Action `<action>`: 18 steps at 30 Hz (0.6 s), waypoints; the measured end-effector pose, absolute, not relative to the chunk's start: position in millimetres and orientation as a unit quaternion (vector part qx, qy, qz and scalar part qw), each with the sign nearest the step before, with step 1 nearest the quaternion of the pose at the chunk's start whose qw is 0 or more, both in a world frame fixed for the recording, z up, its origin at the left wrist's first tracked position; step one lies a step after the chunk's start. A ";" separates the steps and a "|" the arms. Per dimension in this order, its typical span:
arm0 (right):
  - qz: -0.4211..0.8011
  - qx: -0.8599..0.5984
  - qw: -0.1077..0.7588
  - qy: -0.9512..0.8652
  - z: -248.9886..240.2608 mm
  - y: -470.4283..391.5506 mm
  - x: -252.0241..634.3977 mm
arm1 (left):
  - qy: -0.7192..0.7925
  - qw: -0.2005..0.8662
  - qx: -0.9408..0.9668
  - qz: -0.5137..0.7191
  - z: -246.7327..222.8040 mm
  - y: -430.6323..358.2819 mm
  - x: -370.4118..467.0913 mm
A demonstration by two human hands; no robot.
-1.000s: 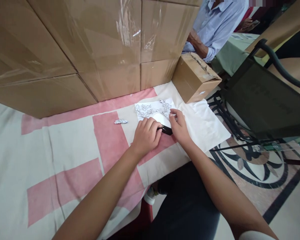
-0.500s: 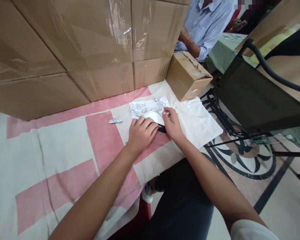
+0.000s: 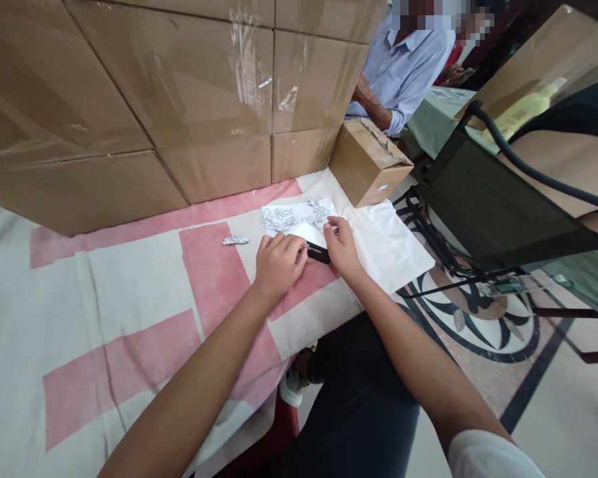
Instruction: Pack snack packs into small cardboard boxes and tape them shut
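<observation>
A small black bar-shaped object (image 3: 318, 252) lies between my hands at the near edge of a printed white sheet (image 3: 274, 210). Its exact kind I cannot make out. A bright white rounded patch (image 3: 307, 231) shows just beyond it. My left hand (image 3: 280, 260) has its fingers curled at the bar's left end, with thumb and fingertips pinched there. At the right end, my right hand (image 3: 343, 247) grips with bent fingers. The sheet bears dark outlined shapes, partly covered by my fingers. Left of it lies a small crumpled silvery wrapper (image 3: 236, 240).
Taped cardboard boxes (image 3: 214, 99) form a wall behind the pink and white cloth (image 3: 129, 279). A smaller carton (image 3: 366, 166) stands at the right corner. White cloth or paper (image 3: 393, 242) spreads beside my right hand. A dark folding chair (image 3: 498, 192) and a person in a blue shirt (image 3: 411, 66) are beyond.
My left fingers have shifted slightly left and curled, so more of the black bar shows. My right hand stays nearly in place. The view has tilted a little.
</observation>
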State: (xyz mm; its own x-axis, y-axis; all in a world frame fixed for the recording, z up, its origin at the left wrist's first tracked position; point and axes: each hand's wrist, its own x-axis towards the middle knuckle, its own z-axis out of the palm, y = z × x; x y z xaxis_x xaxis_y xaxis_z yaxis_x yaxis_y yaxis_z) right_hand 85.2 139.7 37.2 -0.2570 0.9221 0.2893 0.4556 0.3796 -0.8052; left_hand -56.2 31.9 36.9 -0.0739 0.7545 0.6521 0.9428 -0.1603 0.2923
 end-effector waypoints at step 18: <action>0.302 -0.456 0.391 -0.740 32.6 142.1 87.4 | -0.601 0.192 -0.712 -0.309 37.9 33.8 -54.8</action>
State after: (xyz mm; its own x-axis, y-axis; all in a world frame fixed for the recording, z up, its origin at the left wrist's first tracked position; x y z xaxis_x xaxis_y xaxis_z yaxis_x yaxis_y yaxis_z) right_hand 87.4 142.1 32.6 -0.2789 0.9111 0.3036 0.4378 0.4020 -0.8042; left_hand -54.8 33.8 37.9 0.0881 0.7366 0.6706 0.9740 -0.2048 0.0971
